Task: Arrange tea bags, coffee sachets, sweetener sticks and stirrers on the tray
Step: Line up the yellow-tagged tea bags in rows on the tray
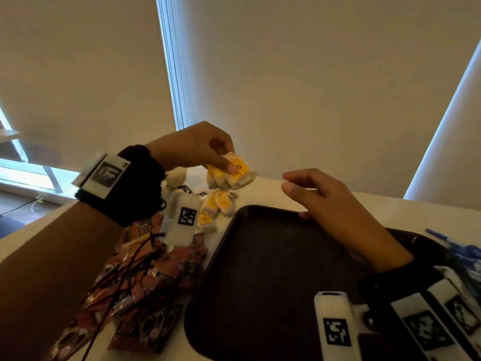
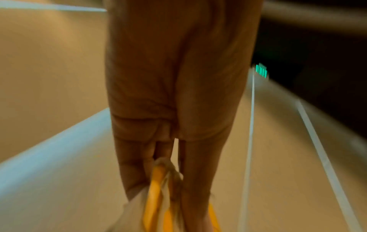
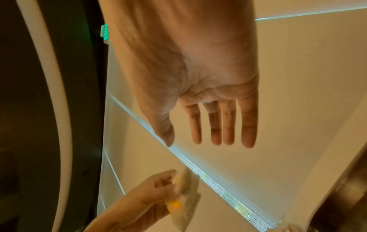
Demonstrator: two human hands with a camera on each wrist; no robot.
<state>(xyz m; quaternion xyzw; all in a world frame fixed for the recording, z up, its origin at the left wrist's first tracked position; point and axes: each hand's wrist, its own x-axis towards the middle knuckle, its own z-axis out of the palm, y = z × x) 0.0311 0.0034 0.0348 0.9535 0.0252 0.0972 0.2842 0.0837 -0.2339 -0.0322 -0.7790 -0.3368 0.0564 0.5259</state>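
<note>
My left hand (image 1: 208, 152) pinches a bunch of yellow-and-white tea bags (image 1: 233, 171) in the air, above the table and left of the dark tray's (image 1: 260, 269) far corner. The left wrist view shows the same tea bags (image 2: 158, 196) between thumb and fingers (image 2: 194, 180). My right hand (image 1: 322, 194) hovers over the tray's far rim with straight, relaxed fingers (image 3: 222, 125) and holds nothing; it faces the bunch, a short gap apart. More tea bags (image 1: 218, 204) lie on the table below the left hand. Red-brown coffee sachets (image 1: 145, 277) are heaped left of the tray.
Blue-and-white packets (image 1: 466, 254) lie at the right edge beside the tray. The white table (image 1: 390, 204) runs to a pale wall with a window blind (image 1: 174, 74). Wrist cameras with marker tags (image 1: 186, 216) sit on both arms.
</note>
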